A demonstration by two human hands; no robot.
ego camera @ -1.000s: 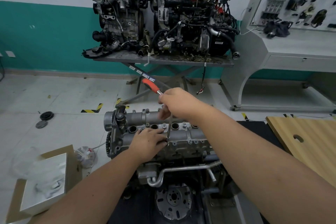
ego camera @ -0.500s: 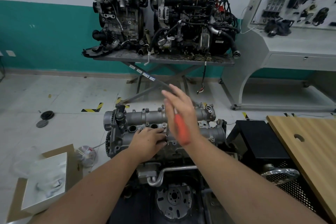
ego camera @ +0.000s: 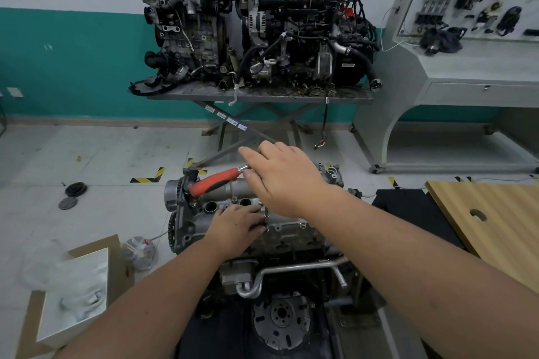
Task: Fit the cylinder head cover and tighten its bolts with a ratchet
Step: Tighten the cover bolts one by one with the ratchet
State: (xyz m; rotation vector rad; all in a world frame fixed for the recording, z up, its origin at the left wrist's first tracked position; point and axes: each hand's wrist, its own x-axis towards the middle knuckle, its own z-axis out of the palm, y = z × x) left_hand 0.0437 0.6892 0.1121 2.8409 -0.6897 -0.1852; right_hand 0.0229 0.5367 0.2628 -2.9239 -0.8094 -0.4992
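The ratchet (ego camera: 217, 181), handle pointing left, is being gripped at its head by the right hand (ego camera: 287, 181), while the extension (ego camera: 266, 214) below is being steadied by the left hand's (ego camera: 236, 227) fingertips on the cover (ego camera: 291, 232).

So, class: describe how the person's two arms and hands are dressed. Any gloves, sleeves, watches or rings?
Both are bare. The left hand and right hand wear no gloves, and no ring shows on the visible fingers. Both forearms are uncovered all the way to the picture's lower edge: no sleeve, watch or wristband in view. Neither shows any markings.
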